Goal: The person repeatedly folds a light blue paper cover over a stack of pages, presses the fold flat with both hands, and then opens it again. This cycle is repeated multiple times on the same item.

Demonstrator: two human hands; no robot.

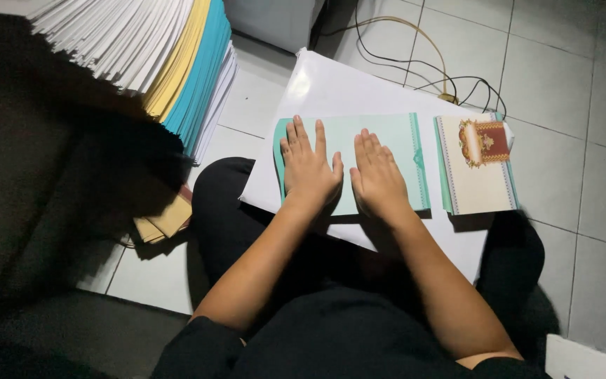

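Fingers of left hand [308, 170] and right hand [378, 179] lie flat, together, atop mint card [387, 137].

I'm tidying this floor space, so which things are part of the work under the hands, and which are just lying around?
In hand:
- left hand and right hand, flat on the pale green card
- white board beneath it
- cream ornamented card stack alongside

Lying about:
- tall white, yellow and teal paper stack
- cables on the tiled floor

We are seeing a glossy white flat board [331, 88] lying across the lap, carrying a pale mint-green paper card [387, 137], a cream ornamented card stack [475, 179] lying beside it
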